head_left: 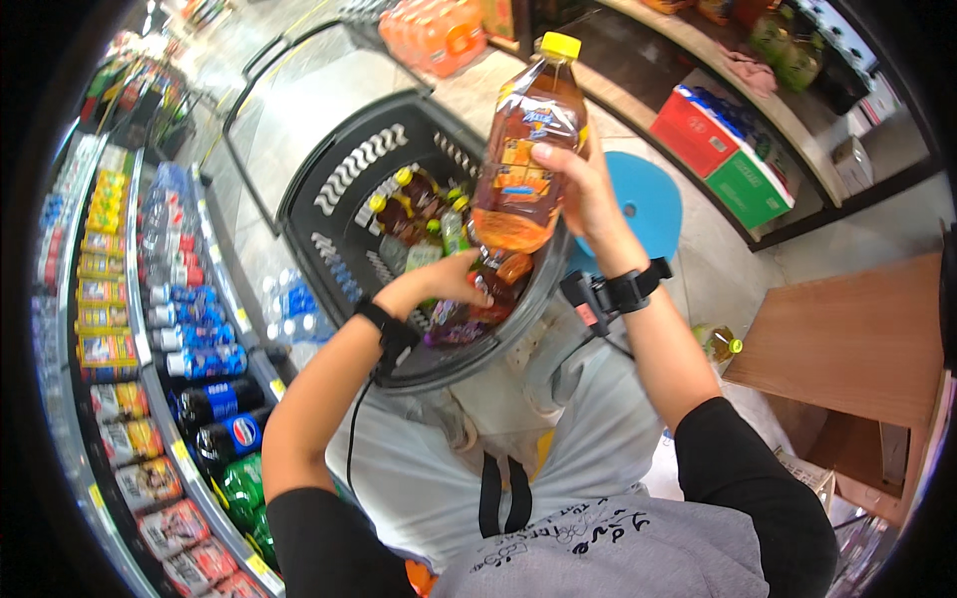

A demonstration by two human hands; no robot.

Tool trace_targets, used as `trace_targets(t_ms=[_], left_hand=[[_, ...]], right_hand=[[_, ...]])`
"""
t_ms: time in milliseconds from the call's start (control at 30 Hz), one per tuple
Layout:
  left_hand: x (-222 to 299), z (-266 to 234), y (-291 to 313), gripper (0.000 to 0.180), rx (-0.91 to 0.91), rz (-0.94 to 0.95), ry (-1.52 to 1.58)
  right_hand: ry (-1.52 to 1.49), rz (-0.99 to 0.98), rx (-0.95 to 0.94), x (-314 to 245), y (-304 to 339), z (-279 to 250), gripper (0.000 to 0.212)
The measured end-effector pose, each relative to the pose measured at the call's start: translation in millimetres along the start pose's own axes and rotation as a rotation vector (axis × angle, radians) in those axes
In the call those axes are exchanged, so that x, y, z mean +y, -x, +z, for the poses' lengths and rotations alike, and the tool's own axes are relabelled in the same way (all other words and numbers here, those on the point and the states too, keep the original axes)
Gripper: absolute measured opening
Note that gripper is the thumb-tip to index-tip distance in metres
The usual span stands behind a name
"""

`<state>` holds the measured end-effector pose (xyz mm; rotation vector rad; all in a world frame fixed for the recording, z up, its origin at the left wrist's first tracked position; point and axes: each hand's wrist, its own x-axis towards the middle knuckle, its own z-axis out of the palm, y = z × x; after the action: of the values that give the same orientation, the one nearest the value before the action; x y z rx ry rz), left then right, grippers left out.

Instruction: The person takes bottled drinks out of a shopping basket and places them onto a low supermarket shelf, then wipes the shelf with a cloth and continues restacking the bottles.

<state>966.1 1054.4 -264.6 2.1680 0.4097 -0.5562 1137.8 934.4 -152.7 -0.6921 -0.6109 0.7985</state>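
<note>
Yellow-capped bottle (520, 149), clasped along its right side by right grip (588, 197), left grip (451, 279) inside basket (344, 221), hold unclear

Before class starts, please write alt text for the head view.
The person's right hand holds a yellow-capped bottle over the edge of a black basket; the left hand reaches among bottles inside. Drinks shelves line the left.

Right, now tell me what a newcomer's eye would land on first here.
Probably the big amber bottle with the bright yellow cap, held up in the right hand near the top centre. Next comes the black basket just behind and below it, where the left hand reaches in among other bottles. A bright blue, stool-like object also stands out, right of the basket.
</note>
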Motion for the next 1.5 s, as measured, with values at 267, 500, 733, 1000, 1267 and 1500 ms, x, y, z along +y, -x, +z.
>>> trace_targets(t_ms=[267, 500, 733, 1000, 1267, 1500], left_hand=[[158.5, 54.2, 79.8, 0.066, 0.115, 0.033, -0.480], [149.0, 83.6, 84.0, 0.060, 0.238, -0.084, -0.569], [163.5, 74.8, 89.7, 0.056, 0.263, -0.148, -0.570], [127.0, 17.9, 65.7, 0.053, 0.372, -0.175, -0.517], [94.2, -24.8, 43.5, 0.056, 0.308, -0.151, -0.450], [116.4, -36.5, 54.6, 0.056, 0.453, -0.091, -0.322]], right_hand=[[-0.210, -0.045, -0.012, -44.2, 11.8, -6.6, 0.050], [-0.291, 0.100, -0.119, -68.6, 54.6, -19.0, 0.048], [-0.267, 0.086, -0.194, -99.4, 84.2, -44.2, 0.051], [-0.424, 0.160, -0.272, -118.6, 76.6, -72.2, 0.057], [-0.607, 0.192, -0.353, -98.5, 43.2, -77.4, 0.049], [-0.652, 0.170, -0.268, -85.8, 41.6, -36.1, 0.049]])
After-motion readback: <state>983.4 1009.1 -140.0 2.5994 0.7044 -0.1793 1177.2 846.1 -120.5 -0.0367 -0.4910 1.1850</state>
